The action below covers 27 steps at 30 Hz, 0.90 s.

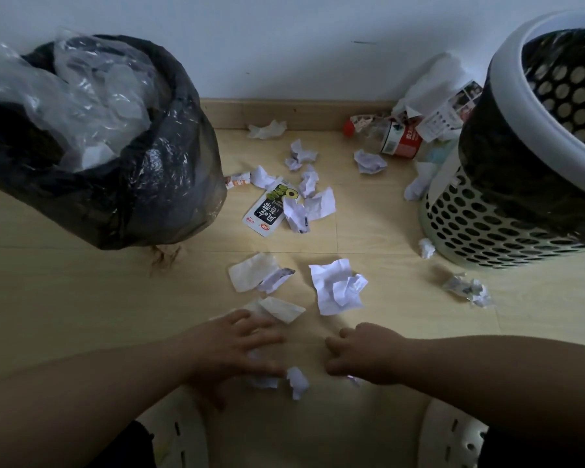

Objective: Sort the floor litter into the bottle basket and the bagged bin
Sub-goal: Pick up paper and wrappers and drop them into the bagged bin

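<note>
Crumpled white paper scraps litter the wooden floor, among them a large sheet and a folded pair. My left hand lies palm down with fingers spread over a few scraps, and a small wad sits just past its fingertips. My right hand hovers low with its fingers curled; a pale scrap peeks out beneath it. A black-and-white snack wrapper lies further out. A clear bottle with a red cap and red label lies by the wall. The black-bagged bin stands at left, the perforated basket at right.
Clear plastic film fills the top of the bagged bin. More paper and printed packaging are piled against the wall beside the basket. A crumpled foil wrapper lies in front of the basket. My white perforated slippers show at the bottom edge.
</note>
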Motion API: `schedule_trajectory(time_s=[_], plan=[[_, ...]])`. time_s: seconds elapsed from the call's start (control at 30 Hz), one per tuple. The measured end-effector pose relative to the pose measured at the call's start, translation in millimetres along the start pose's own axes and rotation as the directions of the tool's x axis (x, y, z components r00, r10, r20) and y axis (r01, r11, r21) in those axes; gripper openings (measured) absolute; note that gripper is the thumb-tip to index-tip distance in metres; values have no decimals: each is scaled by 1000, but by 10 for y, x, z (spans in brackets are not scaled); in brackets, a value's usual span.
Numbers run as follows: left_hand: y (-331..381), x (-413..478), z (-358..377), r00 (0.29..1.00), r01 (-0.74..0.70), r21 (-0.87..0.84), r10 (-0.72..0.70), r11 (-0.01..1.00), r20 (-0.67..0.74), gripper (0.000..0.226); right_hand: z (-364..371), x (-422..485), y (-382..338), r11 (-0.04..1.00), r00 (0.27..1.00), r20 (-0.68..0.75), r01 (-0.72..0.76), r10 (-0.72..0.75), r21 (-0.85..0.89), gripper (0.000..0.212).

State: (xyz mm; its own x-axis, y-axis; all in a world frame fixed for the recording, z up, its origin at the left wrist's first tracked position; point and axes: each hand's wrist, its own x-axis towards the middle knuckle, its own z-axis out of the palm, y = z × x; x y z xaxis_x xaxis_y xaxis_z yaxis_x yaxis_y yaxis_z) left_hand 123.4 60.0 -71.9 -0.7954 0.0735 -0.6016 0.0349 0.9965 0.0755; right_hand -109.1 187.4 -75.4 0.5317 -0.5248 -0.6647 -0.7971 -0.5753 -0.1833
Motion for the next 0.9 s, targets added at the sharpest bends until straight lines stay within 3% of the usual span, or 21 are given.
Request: schedule_trajectory(time_s=[0.07, 0.13, 0.27, 0.33, 0.43, 0.5, 0.53, 0.6, 0.67, 0.73, 0.83, 0.9], plan=[[49, 43, 74, 991, -133, 88, 130, 987, 34, 94, 63, 25, 33, 997, 998, -22, -63, 64, 44, 24], [92, 72, 170, 971, -223, 154, 233, 963, -50, 59, 56, 9, -12, 981, 987, -25, -156, 160, 114, 23], [89, 41, 172, 957, -228, 130, 247, 965, -155, 34, 49, -10, -7, 989, 989, -17, -146, 146, 18, 21], [123, 72, 166, 961, -177, 151, 204, 973, -187, 34, -2, -56, -28, 994, 993, -60, -106, 106, -5, 19], [197, 157, 250, 983, -68, 79, 80, 995, -164, 28, -59, -77, -45, 977, 968, -135, -213, 211, -2, 32], [241, 195, 211, 983, 84, 11, -81, 996, -167, 13, -105, -70, -59, 971, 947, -213, -239, 240, 30, 25], [269, 228, 177, 983, 83, -13, -84, 996, -164, 5, -156, -90, -68, 966, 949, -183, -243, 256, 88, 18], [328, 306, 79, 992, 106, -109, -112, 988, -50, 16, -194, -87, -41, 933, 945, -113, -274, 305, 233, 11], [366, 360, -58, 975, 206, -212, -183, 955, 125, 24, -216, -108, -24, 877, 934, -56, -309, 353, 369, 31], [427, 425, -173, 964, 262, -325, -231, 909, 131, 28, -174, -110, 4, 832, 929, 7, -335, 371, 442, 42], [516, 523, -232, 974, 229, -369, -212, 901, 86, 40, -160, -133, 6, 830, 896, -21, -402, 444, 387, 19], [564, 578, -246, 989, 147, -304, -132, 941, 69, 44, -135, -147, 24, 804, 851, -14, -489, 524, 339, 39]])
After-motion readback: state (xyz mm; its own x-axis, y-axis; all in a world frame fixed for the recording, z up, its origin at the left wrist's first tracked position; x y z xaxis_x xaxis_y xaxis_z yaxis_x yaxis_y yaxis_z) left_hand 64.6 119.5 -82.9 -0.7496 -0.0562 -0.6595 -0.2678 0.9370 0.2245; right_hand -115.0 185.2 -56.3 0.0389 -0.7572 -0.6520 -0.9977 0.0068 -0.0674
